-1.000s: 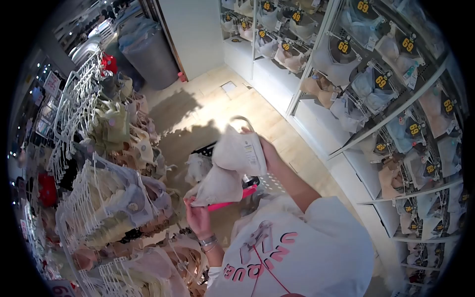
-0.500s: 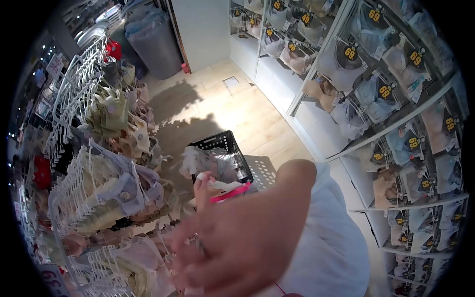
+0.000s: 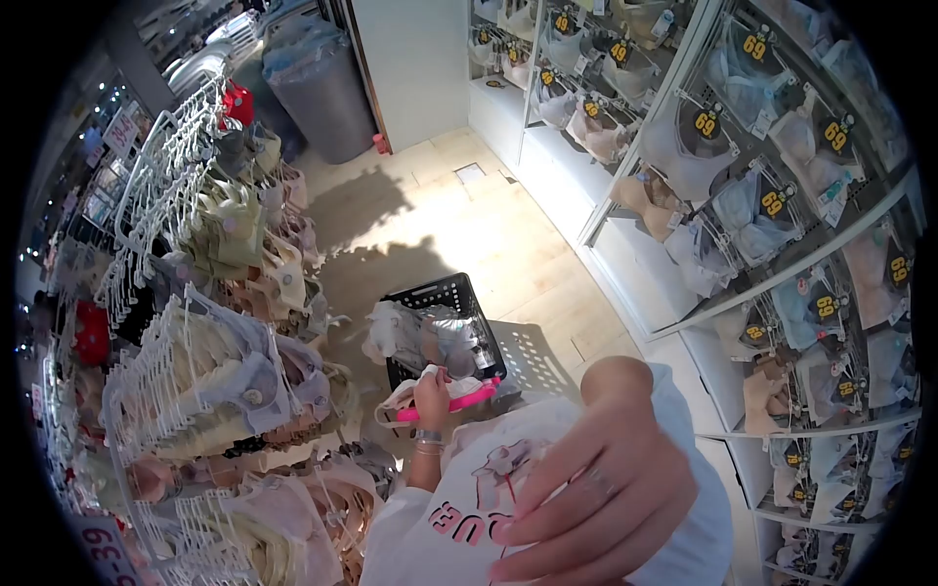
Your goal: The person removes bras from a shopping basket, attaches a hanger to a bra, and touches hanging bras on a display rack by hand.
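Observation:
My left hand (image 3: pixel 432 395), with bands around the wrist, is closed at the bright pink handle (image 3: pixel 476 395) of a black shopping basket (image 3: pixel 454 289). A pale pink, strap-like piece (image 3: pixel 394 398) lies against its fingers; I cannot make out whether it is held too. Inside the basket are clear plastic-wrapped items (image 3: pixel 451 342), some bulging over the left rim. Close to the camera, my right hand (image 3: pixel 606 479) hangs in front of my white printed shirt (image 3: pixel 469 488). A ring is on one finger, its fingers are loosely bent and apart, and nothing shows in them.
Racks of bras on white hangers (image 3: pixel 195 381) crowd the left side. Shelves of bras (image 3: pixel 743 215) with yellow 49 and 69 price tags line the right. A large grey bin (image 3: pixel 318 98) stands at the back by a wall, beyond the pale floor (image 3: pixel 459 234).
My right hand has moved right and away from the middle, uncovering my left forearm and the shirt print. My left hand has shifted right and down to the pink handle. The view has shifted slightly.

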A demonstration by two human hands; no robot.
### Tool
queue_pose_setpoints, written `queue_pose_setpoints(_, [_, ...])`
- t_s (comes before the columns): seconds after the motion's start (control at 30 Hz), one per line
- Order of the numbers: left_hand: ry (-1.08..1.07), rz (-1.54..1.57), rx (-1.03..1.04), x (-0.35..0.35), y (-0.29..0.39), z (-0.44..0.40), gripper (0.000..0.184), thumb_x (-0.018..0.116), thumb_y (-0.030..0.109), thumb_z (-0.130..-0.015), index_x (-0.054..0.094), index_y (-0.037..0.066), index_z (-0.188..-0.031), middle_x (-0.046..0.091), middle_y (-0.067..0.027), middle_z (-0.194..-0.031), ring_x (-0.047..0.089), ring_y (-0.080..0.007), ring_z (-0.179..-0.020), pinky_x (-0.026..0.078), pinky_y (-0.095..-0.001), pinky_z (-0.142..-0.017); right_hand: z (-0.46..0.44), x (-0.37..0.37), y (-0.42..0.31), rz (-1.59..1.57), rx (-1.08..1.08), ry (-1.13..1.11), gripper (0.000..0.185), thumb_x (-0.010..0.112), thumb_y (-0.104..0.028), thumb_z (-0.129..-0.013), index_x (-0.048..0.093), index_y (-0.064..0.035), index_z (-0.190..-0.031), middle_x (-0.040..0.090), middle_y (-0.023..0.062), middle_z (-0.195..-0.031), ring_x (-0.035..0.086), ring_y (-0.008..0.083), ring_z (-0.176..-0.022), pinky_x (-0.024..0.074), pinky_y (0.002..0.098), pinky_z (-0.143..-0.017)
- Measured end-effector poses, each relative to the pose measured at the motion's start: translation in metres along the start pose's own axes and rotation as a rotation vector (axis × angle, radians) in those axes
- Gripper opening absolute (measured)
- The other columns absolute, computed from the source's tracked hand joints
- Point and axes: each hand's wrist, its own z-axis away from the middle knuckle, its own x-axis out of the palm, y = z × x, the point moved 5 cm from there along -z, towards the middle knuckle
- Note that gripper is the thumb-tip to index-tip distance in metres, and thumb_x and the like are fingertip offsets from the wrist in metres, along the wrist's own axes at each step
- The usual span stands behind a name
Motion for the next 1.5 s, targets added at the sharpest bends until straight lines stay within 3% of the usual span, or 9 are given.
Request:
queue_pose_setpoints(0.1, [-0.016, -0.175, 0.017, -0.007, 0.017, 0.000, 0.021, 0.050, 0.016, -0.092, 0.064, 0.000, -0.089, 0.065, -0.0155, -0.074, 0.064, -0.0332, -0.071, 0.047, -0.0430, -0.064, 0.052, -0.024, 0.034, -0.132, 0.308, 0.415, 0.017, 0.054, -0.009, -0.088, 0.061, 0.0003, -0.076, 0.058, 0.0111, -0.061, 0.059, 0.0218, -0.061, 0.0509, 0.0301, -0.065])
queue_pose_setpoints(0.23, [-0.009, -0.329, 0.199, 0.003, 0.031, -0.001, 0.017, 0.052, 0.014, -0.088, 0.065, 0.003, -0.086, 0.063, -0.0156, -0.076, 0.061, -0.0331, -0.074, 0.045, -0.0440, -0.068, 0.188, -0.011, 0.148, -0.161, 0.973, 0.755, 0.025, 0.052, -0.025, -0.094, 0.059, -0.0009, -0.091, 0.062, 0.0146, -0.085, 0.059, 0.0210, -0.071, 0.0471, 0.0303, -0.065])
queue_pose_setpoints(0.3, [0.016, -0.436, 0.198, 0.002, 0.024, 0.000, 0.016, 0.053, 0.014, -0.088, 0.065, 0.004, -0.083, 0.063, -0.0151, -0.076, 0.060, -0.0329, -0.075, 0.044, -0.0439, -0.069, 0.296, 0.041, 0.199, 0.239, 1.269, 0.383, 0.023, 0.050, -0.023, -0.094, 0.061, -0.0027, -0.091, 0.062, 0.0171, -0.084, 0.060, 0.0276, -0.073, 0.0478, 0.0361, -0.067])
queue_pose_setpoints(0.4, [0.003, -0.493, 0.184, -0.004, 0.039, -0.007, 0.017, 0.052, 0.013, -0.089, 0.062, 0.003, -0.081, 0.063, -0.0149, -0.074, 0.060, -0.0333, -0.072, 0.044, -0.0444, -0.067, 0.394, 0.120, 0.194, 0.142, 1.465, -0.315, 0.037, 0.050, -0.037, -0.091, 0.064, -0.0033, -0.087, 0.063, 0.0184, -0.082, 0.062, 0.0335, -0.078, 0.0484, 0.0439, -0.069])
queue_pose_setpoints(0.47, [0.034, -0.413, 0.199, -0.001, 0.024, -0.014, 0.020, 0.052, 0.015, -0.090, 0.063, 0.001, -0.080, 0.064, -0.0159, -0.074, 0.061, -0.0342, -0.069, 0.046, -0.0446, -0.063, 0.452, 0.169, 0.186, 0.022, 1.573, -0.532, 0.048, 0.049, -0.048, -0.088, 0.065, -0.0030, -0.083, 0.065, 0.0214, -0.082, 0.063, 0.0369, -0.077, 0.0492, 0.0459, -0.068])
queue_pose_setpoints(0.57, [0.052, -0.311, 0.175, -0.003, 0.028, -0.024, 0.021, 0.051, 0.015, -0.091, 0.063, 0.001, -0.080, 0.065, -0.0160, -0.075, 0.063, -0.0342, -0.069, 0.048, -0.0442, -0.062, 0.455, 0.175, 0.176, 0.229, 1.652, -0.341, 0.055, 0.044, -0.052, -0.087, 0.066, -0.0028, -0.081, 0.065, 0.0208, -0.077, 0.064, 0.0381, -0.073, 0.0491, 0.0477, -0.065])
queue_pose_setpoints(0.97, [0.099, -0.462, 0.127, 0.000, 0.031, -0.072, 0.020, 0.054, 0.014, -0.088, 0.061, 0.000, -0.076, 0.063, -0.0184, -0.073, 0.061, -0.0365, -0.069, 0.046, -0.0463, -0.063, 0.463, 0.156, 0.224, 0.516, 1.668, -0.234, 0.044, 0.043, -0.035, -0.089, 0.068, -0.0045, -0.069, 0.064, 0.0186, -0.068, 0.063, 0.0369, -0.061, 0.0501, 0.0485, -0.060])
queue_pose_setpoints(1.37, [0.137, -0.537, 0.272, -0.026, 0.010, -0.112, 0.019, 0.055, 0.018, -0.088, 0.067, 0.004, -0.081, 0.060, -0.0171, -0.068, 0.058, -0.0363, -0.069, 0.044, -0.0473, -0.065, 0.447, 0.174, 0.254, 0.419, 1.787, -0.037, 0.050, 0.038, -0.043, -0.093, 0.067, -0.0040, -0.085, 0.065, 0.0220, -0.078, 0.064, 0.0409, -0.070, 0.0485, 0.0531, -0.066])
queue_pose_setpoints(1.5, [0.091, -0.469, 0.326, -0.035, 0.015, -0.128, 0.026, 0.052, 0.019, -0.092, 0.066, 0.001, -0.080, 0.064, -0.0183, -0.074, 0.060, -0.0359, -0.072, 0.045, -0.0460, -0.069, 0.440, 0.183, 0.270, 0.068, 1.686, -0.090, 0.061, 0.035, -0.051, -0.094, 0.066, 0.0008, -0.084, 0.066, 0.0233, -0.082, 0.064, 0.0402, -0.078, 0.0476, 0.0512, -0.070])
